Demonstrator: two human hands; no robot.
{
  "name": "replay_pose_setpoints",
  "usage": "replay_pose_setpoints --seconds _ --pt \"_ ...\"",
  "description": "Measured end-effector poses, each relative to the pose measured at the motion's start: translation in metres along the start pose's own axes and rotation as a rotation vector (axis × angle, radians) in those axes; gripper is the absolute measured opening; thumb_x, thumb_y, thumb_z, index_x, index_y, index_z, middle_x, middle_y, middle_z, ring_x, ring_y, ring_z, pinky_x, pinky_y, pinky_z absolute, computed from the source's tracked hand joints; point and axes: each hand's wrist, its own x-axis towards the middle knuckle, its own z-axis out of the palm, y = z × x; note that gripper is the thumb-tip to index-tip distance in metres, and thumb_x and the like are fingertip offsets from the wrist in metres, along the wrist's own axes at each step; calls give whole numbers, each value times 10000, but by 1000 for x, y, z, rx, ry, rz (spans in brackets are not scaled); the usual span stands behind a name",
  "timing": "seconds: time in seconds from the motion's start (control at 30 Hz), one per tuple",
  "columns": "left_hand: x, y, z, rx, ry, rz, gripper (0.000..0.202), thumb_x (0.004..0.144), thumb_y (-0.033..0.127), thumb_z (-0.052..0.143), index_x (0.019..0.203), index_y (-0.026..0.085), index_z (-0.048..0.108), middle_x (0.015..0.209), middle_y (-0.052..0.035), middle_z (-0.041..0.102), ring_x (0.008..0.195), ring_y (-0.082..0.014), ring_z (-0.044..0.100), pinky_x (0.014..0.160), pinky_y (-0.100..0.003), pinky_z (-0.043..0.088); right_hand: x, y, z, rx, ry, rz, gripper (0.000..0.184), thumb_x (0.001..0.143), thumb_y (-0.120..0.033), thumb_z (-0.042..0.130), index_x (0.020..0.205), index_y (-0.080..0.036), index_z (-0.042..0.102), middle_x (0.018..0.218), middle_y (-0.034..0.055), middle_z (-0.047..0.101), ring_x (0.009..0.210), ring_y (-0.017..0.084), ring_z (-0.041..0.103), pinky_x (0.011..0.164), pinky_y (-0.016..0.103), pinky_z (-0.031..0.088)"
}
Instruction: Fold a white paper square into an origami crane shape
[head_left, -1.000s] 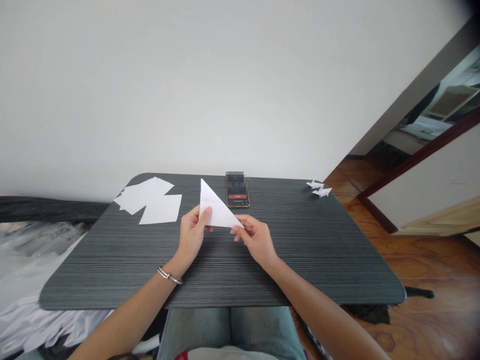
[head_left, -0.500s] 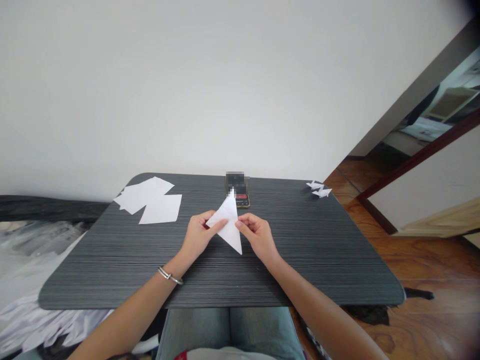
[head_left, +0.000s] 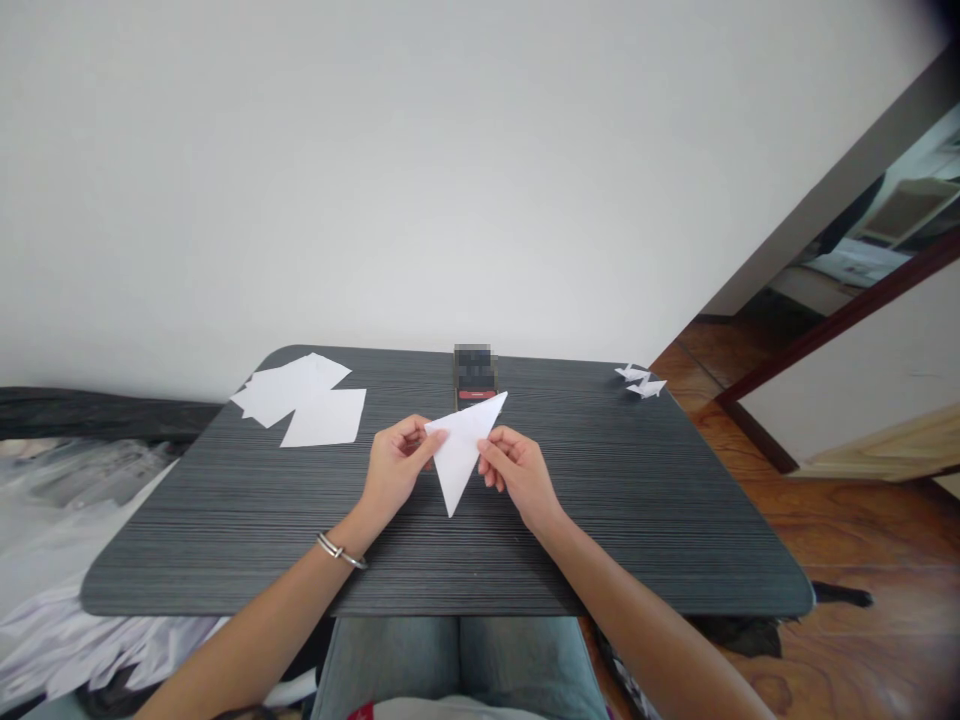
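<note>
Fingers (head_left: 409,428) of the left hand (head_left: 394,465) pinch the left corner of a folded paper triangle (head_left: 460,447), and those of the right hand (head_left: 525,480) pinch its right edge. It is held over the tabletop (head_left: 637,510), one point toward the body, partly hiding the phone (head_left: 476,384); loose white sheets (head_left: 330,415) lie to the left.

We sit in what appears to be a home, at a table (head_left: 600,540) by a white wall (head_left: 480,180). Cloth (head_left: 112,645) lies heaped beside us, and a doorway (head_left: 806,290) opens off the wood floor (head_left: 862,535).
</note>
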Motion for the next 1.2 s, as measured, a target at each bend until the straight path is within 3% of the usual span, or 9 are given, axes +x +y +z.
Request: replay_pose_setpoints --seconds 0.13,0.33,0.6,1.0,1.1,1.2 --pt "-2 -2 -1 108 15 42 181 704 306 617 668 135 571 547 39 455 507 -79 436 470 -181 365 1 1 -2 -8 60 -46 211 738 -343 578 646 -169 499 472 -71 472 343 33 375 311 140 241" --pt "-3 1 1 71 44 118 221 712 266 609 908 166 595 601 28 490 553 -94 471 492 -178 392 2 2 -1 -6 39 -33 226 731 -356 584 644 -153 537 494 -40 517 359 47 417 314 154 275" --pt "-4 2 1 50 155 168 150 701 262 622 805 154 620 816 -42 623 743 -145 563 600 -213 454 1 4 -1 22 31 -51 212 721 -346 601 667 -146 555 518 -18 575 389 70 493 318 155 320" --pt "2 3 -2 -206 144 70 142 657 235 671 758 137 653 937 -83 674 924 -206 584 829 -335 432 0 7 1 24 40 -64 207 711 -344 611 728 -140 582 592 28 650 478 123 597 336 166 376" --pt "3 0 -2 -253 137 48 119 629 229 691 703 144 655 934 -70 673 924 -202 578 820 -324 431 -1 6 2 24 48 -66 211 709 -345 610 732 -136 596 613 42 661 494 129 601 343 171 381" --pt "3 -1 -1 -219 112 8 139 616 258 698 651 138 636 835 -49 669 783 -170 585 710 -279 451 -1 5 2 10 35 -68 218 712 -354 602 719 -136 600 613 47 659 504 137 599 352 183 385"
